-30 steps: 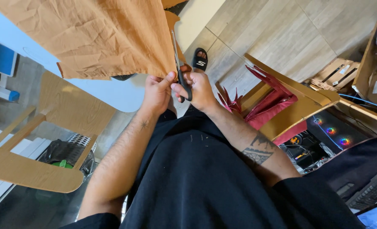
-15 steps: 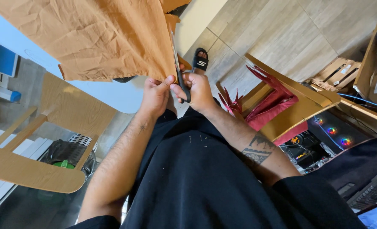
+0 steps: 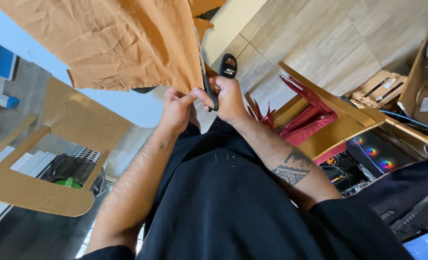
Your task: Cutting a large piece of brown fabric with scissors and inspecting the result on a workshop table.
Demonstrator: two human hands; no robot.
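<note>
Step in hand, as judged: cutting cloth. The right hand (image 3: 230, 98) is closed around the black handles of a pair of scissors (image 3: 205, 77), fingers through the loops. The thin blades run up toward 12 o'clock along the right edge of the big crumpled sheet of orange-brown fabric (image 3: 112, 41). Whether the blades are open or shut cannot be told; they show edge-on as one dark line.

The left hand (image 3: 175, 110) pinches the lower corner of the fabric between thumb and fingertips, just at 9 o'clock of the scissor handles, and the two hands touch there. The fabric hangs from the top of the view and fills the 10 to 12 o'clock area. A small strip of it shows at 12 o'clock, on the far side of the blades.

Around: a light wooden chair (image 3: 74, 120) at 8 o'clock, a wire bin with a black bag (image 3: 76, 166) under it, and a black slide sandal (image 3: 228, 65) on the pale plank floor (image 3: 320, 43) at 1 o'clock. Red cloth on a wooden frame (image 3: 315, 120) sits at 3 o'clock, with a computer case with coloured fan lights (image 3: 368, 154) at 4 o'clock. The person's lap is in black clothing (image 3: 223, 207).

The next move looks to call for keeping the pinched corner taut and the blades in line with the cut edge, so the cloth does not fold between them.
</note>
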